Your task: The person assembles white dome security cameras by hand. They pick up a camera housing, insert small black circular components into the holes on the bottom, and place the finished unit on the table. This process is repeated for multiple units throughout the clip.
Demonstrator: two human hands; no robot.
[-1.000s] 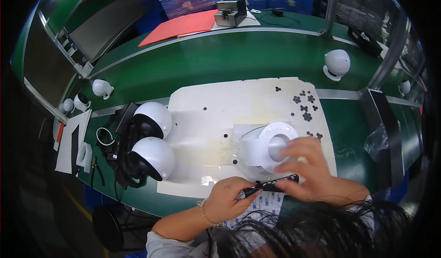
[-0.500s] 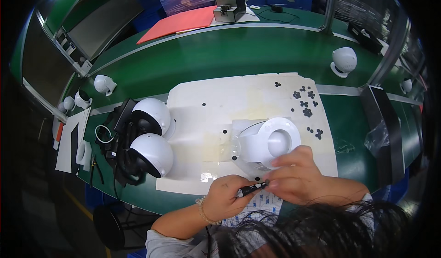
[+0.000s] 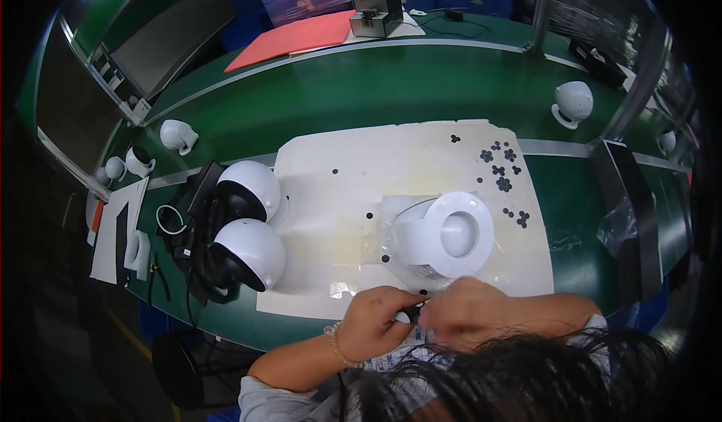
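Near the board's front edge, my left hand [image 3: 376,318] pinches a small black piece with white patches [image 3: 410,314], its kind unclear. My right hand [image 3: 468,311] is close against it, blurred by motion; its fingers are partly hidden. Just beyond the right hand lies a white rounded housing [image 3: 421,238] with a ring-shaped base [image 3: 481,245] facing up, on a clear plastic film. Beneath my hands shows part of a sheet with blue print [image 3: 391,358]. Small black round pads [image 3: 386,259] lie left of the housing.
Clusters of black pads [image 3: 503,184] dot the pale board [image 3: 316,151]. Two white-and-black domed units [image 3: 252,253] with black cables stand left, near pliers [image 3: 156,277]. White units [image 3: 575,102] sit on the back strip. A black channel [image 3: 632,219] lies right.
My right hand has drawn back from the housing's base toward my left hand. The black piece is now more covered. Several white units on the back strip have shifted right.
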